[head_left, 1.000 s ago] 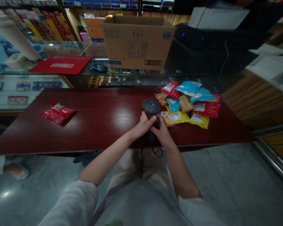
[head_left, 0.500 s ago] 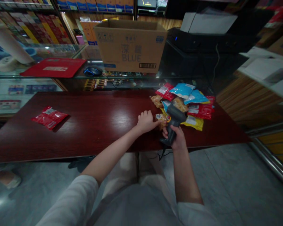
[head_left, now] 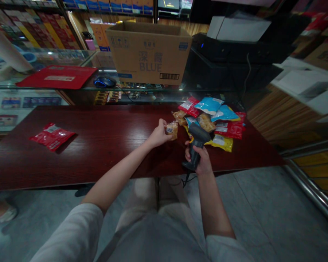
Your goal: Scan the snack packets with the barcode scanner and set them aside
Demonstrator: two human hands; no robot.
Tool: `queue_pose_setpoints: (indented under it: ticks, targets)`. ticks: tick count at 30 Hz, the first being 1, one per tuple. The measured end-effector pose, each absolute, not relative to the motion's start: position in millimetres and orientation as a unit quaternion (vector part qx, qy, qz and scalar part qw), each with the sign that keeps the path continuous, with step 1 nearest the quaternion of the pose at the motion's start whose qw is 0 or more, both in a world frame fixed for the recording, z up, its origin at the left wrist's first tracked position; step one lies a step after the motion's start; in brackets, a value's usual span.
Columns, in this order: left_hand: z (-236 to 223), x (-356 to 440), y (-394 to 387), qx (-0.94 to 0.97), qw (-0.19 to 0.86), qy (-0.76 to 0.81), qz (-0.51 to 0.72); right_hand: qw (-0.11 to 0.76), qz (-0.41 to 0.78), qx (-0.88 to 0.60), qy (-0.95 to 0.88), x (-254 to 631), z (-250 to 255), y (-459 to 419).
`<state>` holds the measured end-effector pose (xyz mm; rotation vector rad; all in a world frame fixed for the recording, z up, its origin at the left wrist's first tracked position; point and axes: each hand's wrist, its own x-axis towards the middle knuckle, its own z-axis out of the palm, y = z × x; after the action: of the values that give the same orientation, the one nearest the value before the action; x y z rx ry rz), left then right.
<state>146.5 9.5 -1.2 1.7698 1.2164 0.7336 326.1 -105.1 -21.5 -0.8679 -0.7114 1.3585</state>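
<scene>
My left hand pinches a small clear snack packet with golden-brown contents and a label on it. Wrapped round the handle of a dark barcode scanner is my right hand; the scanner's head points up and left. Just beyond the scanner lies a pile of snack bags: blue bags, red bags, a yellow bag and clear packets with brown contents. Apart from the pile, a single red bag rests on the left of the dark red wooden table.
Behind the table, a glass counter carries an open cardboard box, a lit computer mouse and a red mat. Black equipment stands at the back right. The scanner's cable hangs over the front edge.
My left hand has drawn the clear snack packet leftward out of the pile, away from the scanner. My right hand still grips the scanner, in nearly the same place.
</scene>
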Motion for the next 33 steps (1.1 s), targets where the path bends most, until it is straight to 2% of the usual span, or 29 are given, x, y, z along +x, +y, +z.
queue_pose_setpoints:
  ticks: [3, 7, 13, 21, 33]
  targets:
    - [-6.3, 119.6, 20.1, 0.661, 0.473, 0.427, 0.397, 0.611, 0.586, -0.405, -0.345, 328.3, -17.7, -99.5]
    - [-13.1, 89.6, 35.3, 0.634, 0.430, 0.449, 0.460, 0.543, 0.607, -0.419, -0.400, 329.4, -4.0, -74.2]
    - [-23.4, 68.2, 44.6, 0.637, 0.307, 0.550, 0.445, 0.493, 0.641, -0.402, -0.429, 310.5, 5.6, -39.8]
    - [-17.9, 72.9, 36.9, 0.705, 0.222, 0.540, 0.402, 0.499, 0.659, -0.384, -0.412, 309.7, -5.4, -51.5]
    - [-10.6, 82.1, 18.7, 0.720, 0.220, 0.543, 0.371, 0.494, 0.687, -0.339, -0.411, 307.4, 3.1, -54.2]
